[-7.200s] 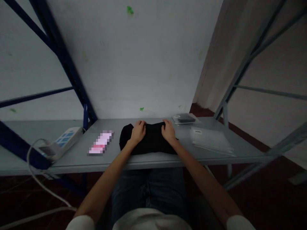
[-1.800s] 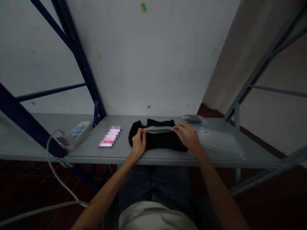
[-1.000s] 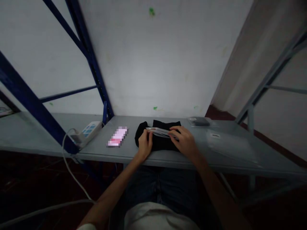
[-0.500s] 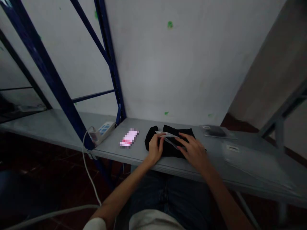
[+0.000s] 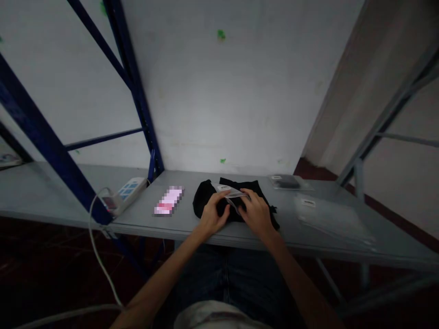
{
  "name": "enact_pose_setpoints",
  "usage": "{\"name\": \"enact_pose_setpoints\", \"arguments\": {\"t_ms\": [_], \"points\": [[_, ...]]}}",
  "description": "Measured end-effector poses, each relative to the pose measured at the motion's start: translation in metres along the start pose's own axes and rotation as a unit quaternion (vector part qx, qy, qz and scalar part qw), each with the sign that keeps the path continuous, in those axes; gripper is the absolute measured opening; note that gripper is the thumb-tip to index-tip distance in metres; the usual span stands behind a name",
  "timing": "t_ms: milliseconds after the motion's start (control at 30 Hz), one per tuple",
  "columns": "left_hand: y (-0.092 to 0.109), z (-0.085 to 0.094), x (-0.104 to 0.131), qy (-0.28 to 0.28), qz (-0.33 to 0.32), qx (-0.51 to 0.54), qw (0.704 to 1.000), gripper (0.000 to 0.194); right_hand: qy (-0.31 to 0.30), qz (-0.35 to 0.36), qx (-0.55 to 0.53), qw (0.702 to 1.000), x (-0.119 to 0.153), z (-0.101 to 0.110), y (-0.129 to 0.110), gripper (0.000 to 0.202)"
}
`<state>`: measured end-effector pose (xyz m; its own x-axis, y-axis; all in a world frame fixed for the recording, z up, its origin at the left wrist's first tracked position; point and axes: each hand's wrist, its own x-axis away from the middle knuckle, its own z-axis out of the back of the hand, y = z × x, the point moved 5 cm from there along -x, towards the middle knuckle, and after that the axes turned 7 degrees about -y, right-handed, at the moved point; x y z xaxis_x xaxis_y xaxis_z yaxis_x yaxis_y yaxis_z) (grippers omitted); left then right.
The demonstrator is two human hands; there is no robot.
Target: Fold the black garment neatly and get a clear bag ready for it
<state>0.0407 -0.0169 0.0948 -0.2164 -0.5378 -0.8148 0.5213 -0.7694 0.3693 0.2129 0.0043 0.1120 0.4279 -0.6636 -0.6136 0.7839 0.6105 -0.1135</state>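
Both hands are at a clear plastic bag [image 5: 233, 192] with a small white label, and its mouth gapes between them. My left hand [image 5: 213, 214] grips the bag's left side, fingers over the top edge and thumb below. On the other side, my right hand [image 5: 255, 211] has its fingers curled on the bag's edge. Under the bag lies folded black cloth [image 5: 252, 185], which looks like a garment. A rounded black bundle [image 5: 202, 198] sits at its left end; whether the two are one piece I cannot tell.
A phone [image 5: 169, 200] with a blurred screen lies to the left, near a white power strip [image 5: 128, 194] and its cable. On the right are a packed bag with dark contents [image 5: 288, 182] and flat clear bags [image 5: 332, 217]. Blue shelf posts [image 5: 137, 98] rise at the left.
My view has turned a little to the right. My right hand has closed onto the bag's edge, and the bag's label now faces up between the hands.
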Motion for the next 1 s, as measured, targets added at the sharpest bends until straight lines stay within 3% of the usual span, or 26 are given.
{"name": "enact_pose_setpoints", "arguments": {"t_ms": [67, 233, 500, 633, 800, 867, 1000], "points": [[-0.004, -0.001, 0.000, 0.010, 0.008, -0.007, 1.000, 0.052, 0.012, 0.003, -0.024, 1.000, -0.001, 0.007, 0.002, 0.037], [-0.021, -0.002, -0.001, -0.003, 0.074, -0.025, 0.997, 0.042, 0.030, 0.017, -0.087, 0.996, -0.004, 0.025, 0.005, 0.040], [-0.038, 0.015, 0.003, 0.081, 0.202, -0.030, 0.976, 0.036, 0.092, 0.015, -0.174, 0.980, -0.005, 0.079, -0.009, 0.047], [-0.052, 0.029, 0.004, 0.183, 0.288, -0.002, 0.940, 0.028, 0.122, -0.021, -0.250, 0.960, -0.004, 0.094, 0.006, 0.052], [-0.071, 0.045, 0.016, 0.331, 0.354, -0.008, 0.874, 0.035, 0.159, -0.082, -0.322, 0.930, -0.001, 0.077, 0.055, 0.053], [-0.076, 0.047, 0.020, 0.350, 0.363, -0.002, 0.863, 0.037, 0.160, -0.092, -0.327, 0.927, 0.000, 0.061, 0.074, 0.054], [-0.075, 0.044, 0.020, 0.341, 0.340, 0.013, 0.877, 0.035, 0.139, -0.089, -0.336, 0.927, -0.003, 0.022, 0.100, 0.051]]}}
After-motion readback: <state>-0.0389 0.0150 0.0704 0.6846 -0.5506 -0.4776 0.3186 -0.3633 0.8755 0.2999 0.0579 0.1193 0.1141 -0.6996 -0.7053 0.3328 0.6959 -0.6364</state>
